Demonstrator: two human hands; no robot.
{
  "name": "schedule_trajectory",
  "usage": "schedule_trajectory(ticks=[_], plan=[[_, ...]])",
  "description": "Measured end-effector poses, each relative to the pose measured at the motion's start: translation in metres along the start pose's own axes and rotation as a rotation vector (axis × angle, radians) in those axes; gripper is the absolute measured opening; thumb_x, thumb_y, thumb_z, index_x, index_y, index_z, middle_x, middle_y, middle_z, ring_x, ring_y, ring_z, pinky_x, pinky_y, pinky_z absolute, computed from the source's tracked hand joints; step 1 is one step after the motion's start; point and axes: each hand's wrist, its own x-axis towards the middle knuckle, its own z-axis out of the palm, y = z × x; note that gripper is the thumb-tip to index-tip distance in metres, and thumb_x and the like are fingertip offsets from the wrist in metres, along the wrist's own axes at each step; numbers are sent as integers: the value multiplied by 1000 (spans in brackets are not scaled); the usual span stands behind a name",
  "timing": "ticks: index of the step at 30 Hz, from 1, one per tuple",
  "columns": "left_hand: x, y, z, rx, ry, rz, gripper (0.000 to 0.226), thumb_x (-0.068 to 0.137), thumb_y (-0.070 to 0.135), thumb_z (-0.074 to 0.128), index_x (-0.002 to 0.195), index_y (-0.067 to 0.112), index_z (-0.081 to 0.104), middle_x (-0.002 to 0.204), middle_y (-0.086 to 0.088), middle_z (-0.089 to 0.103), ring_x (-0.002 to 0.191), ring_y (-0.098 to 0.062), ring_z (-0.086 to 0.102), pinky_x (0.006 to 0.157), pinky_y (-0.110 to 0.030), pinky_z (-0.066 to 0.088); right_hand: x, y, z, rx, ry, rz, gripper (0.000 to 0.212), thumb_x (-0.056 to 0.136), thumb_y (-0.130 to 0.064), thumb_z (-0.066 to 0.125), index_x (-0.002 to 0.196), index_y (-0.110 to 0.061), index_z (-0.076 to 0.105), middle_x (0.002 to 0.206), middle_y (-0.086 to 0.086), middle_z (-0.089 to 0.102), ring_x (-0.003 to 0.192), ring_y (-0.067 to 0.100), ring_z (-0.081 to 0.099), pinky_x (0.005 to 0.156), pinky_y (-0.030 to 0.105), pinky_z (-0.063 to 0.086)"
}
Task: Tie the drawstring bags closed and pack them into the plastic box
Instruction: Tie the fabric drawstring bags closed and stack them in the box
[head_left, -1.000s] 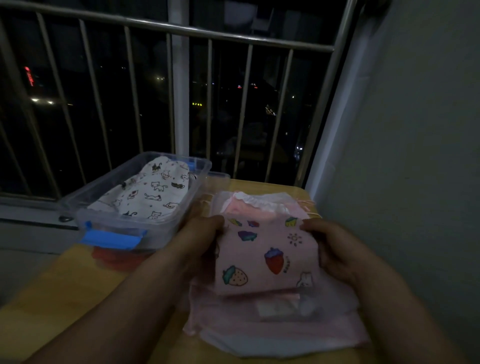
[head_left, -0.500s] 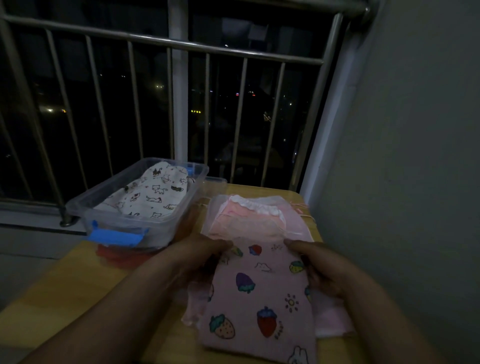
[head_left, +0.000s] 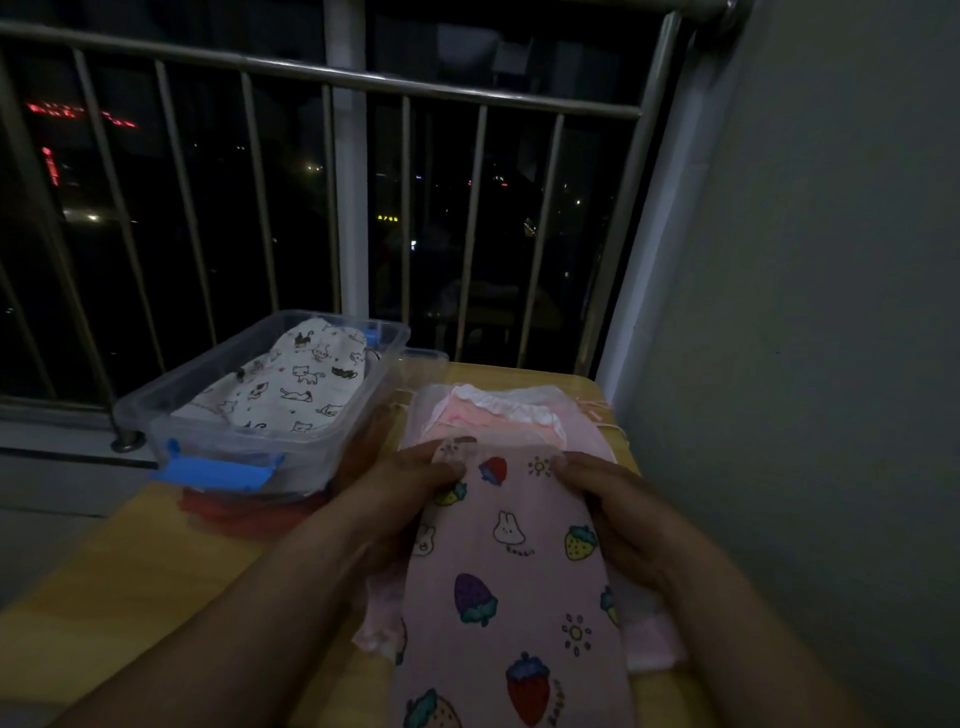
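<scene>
Right of the plastic box (head_left: 244, 449), your left hand (head_left: 395, 499) and right hand (head_left: 623, 514) pinch the top corners of the strawberry bag (head_left: 519, 571). Soft, limp, probably light: grip its hem.

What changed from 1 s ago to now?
The strawberry bag has been drawn toward the person, partly off the pile of bags; the left hand and right hand still pinch its far edge. The cat-print bag in the plastic box and the pile have not moved.
</scene>
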Motion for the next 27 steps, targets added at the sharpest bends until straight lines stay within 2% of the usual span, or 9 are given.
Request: schedule_trajectory(ticks=[2,5,8,13,17,19,23,25,27], plan=[[0,2,3,0,-17,33,42,104,3,48,130,30,67,118,-17,75,107,-38,73,101,-57,54,1,-2,5,56,29,-17,29,104,-28,56,119,-10,72,114,20,74,101,35,73,84,44,59],[-1,2,6,-9,-6,67,35,104,13,55,127,36,69,116,-14,76,103,-37,75,95,-56,58,5,0,6,41,98,-77,23,104,-23,56,112,-12,75,113,21,75,92,31,74,80,40,61],[-5,1,8,-24,49,96,24,105,34,55,118,30,74,108,-13,78,98,-35,76,89,-54,61,6,3,6,39,129,-94,21,102,-18,58,109,-9,76,108,21,76,92,32,74,82,42,61],[3,-2,4,-111,123,97,27,104,29,54,103,20,80,110,-20,76,105,-42,72,95,-64,54,4,1,7,193,125,-39,20,100,-22,61,107,-11,77,104,18,77,85,29,75,70,37,60],[3,-3,8,-247,113,91,23,103,25,55,104,15,76,105,-22,76,91,-38,75,84,-52,61,1,-1,7,357,96,2,16,99,-20,62,102,-12,76,92,14,77,70,27,75,53,34,59],[2,-4,9,-303,103,90,20,102,24,58,104,14,75,104,-23,76,87,-37,76,76,-46,63,-2,-2,8,377,79,13,17,101,-21,59,101,-13,74,92,14,77,70,28,75,54,35,59],[1,-3,12,-371,71,100,16,98,24,63,99,13,74,100,-21,75,86,-36,74,78,-47,62,0,0,6,381,92,15,21,103,-24,56,98,-13,73,99,14,75,83,30,72,66,39,57],[2,-4,11,-385,60,121,13,94,23,65,93,13,73,98,-19,74,88,-35,73,81,-46,61,2,0,3,392,102,10,24,103,-26,56,92,-14,74,96,12,75,88,30,69,71,41,54],[5,-6,9,-429,80,125,19,89,24,68,102,11,71,106,-19,72,99,-36,69,90,-49,58,4,0,0,405,115,-7,27,103,-24,56,84,-14,73,90,9,76,91,27,68,78,41,54]])
